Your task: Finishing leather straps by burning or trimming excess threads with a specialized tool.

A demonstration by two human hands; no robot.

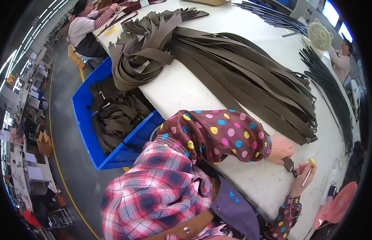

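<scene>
My left hand point(280, 149) is closed over the end of an olive-brown webbing strap point(288, 163), most of which my hand and sleeve hide. At that end sits a small dark buckle point(294, 173), between my two hands. My right hand point(300, 182) is closed around a slim silver pen-like tool point(307, 177) with a yellow knob on its upper end. Its fingertips are close to the buckle; whether they touch it I cannot tell. Just beyond my left hand, a long bundle of olive-brown straps point(234, 68) lies across the white table, with dark buckles along its near end.
Left of the white table point(186, 90) stands a blue bin point(84, 128) full of straps. Black strap bundles point(330, 92) lie along the far right. A pink fan point(340, 204) is at lower right, a pale fan point(319, 36) at upper right. Two other people work at the table.
</scene>
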